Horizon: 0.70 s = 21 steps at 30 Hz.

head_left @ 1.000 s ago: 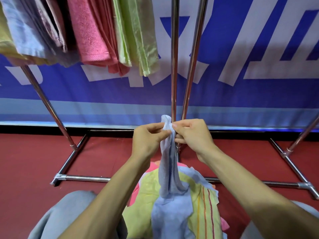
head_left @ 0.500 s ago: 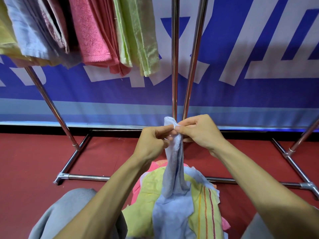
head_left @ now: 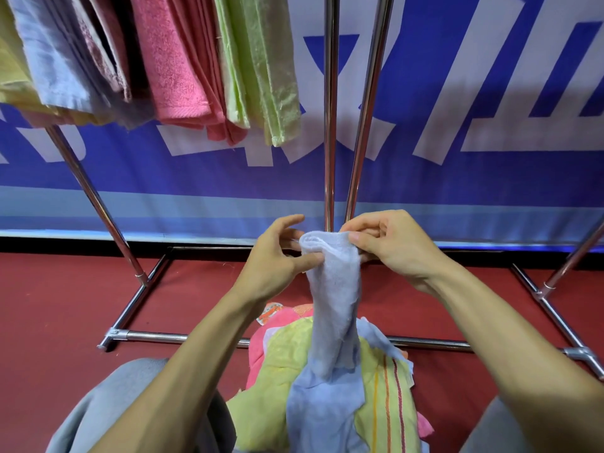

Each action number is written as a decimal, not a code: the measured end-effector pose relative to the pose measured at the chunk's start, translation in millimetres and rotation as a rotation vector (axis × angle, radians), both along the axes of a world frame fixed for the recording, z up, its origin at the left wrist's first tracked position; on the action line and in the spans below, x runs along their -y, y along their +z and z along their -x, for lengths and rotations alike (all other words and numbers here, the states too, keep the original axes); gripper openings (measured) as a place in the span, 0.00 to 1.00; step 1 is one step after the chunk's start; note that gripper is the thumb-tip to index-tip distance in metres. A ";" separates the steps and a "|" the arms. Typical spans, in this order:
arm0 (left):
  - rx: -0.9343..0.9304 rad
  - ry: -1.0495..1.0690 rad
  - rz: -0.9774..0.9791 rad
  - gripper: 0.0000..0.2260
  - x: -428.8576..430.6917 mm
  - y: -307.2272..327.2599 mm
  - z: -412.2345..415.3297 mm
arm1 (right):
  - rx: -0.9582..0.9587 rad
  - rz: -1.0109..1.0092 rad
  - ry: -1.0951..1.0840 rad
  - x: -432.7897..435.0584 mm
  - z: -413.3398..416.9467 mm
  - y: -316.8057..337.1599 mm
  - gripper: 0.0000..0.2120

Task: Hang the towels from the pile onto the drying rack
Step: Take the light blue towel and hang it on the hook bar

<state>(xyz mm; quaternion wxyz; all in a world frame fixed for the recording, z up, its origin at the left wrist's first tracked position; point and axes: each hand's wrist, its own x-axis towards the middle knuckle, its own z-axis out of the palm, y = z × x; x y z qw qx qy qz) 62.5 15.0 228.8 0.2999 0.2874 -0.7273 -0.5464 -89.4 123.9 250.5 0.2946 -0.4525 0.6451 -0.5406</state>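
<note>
Soft, light pale-blue terry towel (head_left: 333, 289), pinched along top hem by left hand (head_left: 277, 259) and right hand (head_left: 392, 246); probably limp, best gripped at corners.

Left hand (head_left: 274, 256) and right hand (head_left: 390, 246) raised close together — fingers pinching, forearms converging.

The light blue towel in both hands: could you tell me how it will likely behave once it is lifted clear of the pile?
The light blue towel probably stays floppy: it hangs limp and twisted below the left hand and right hand. It seems light, since fingertip pinches hold it. Its lower end, draped on the pile, may drag neighbouring towels.
</note>
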 end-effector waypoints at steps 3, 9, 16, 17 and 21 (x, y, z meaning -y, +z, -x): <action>0.050 -0.117 0.101 0.09 -10.8 -9.5 5.5 | -0.037 -0.010 0.040 0.8 -7.4 -2.8 0.08; 0.106 -0.001 0.121 0.07 -8.2 -9.2 8.3 | 0.014 0.010 -0.064 -1.1 0.8 -4.4 0.07; -0.019 0.052 0.245 0.08 -11.9 3.0 2.4 | 0.055 -0.067 -0.045 -4.4 0.3 -5.6 0.09; -0.032 0.063 0.248 0.08 -11.0 3.2 1.8 | 0.046 -0.091 -0.028 -3.6 -1.3 -5.7 0.14; -0.059 0.083 0.252 0.07 -4.7 2.5 -1.6 | 0.119 -0.130 0.008 -2.5 -5.7 0.0 0.21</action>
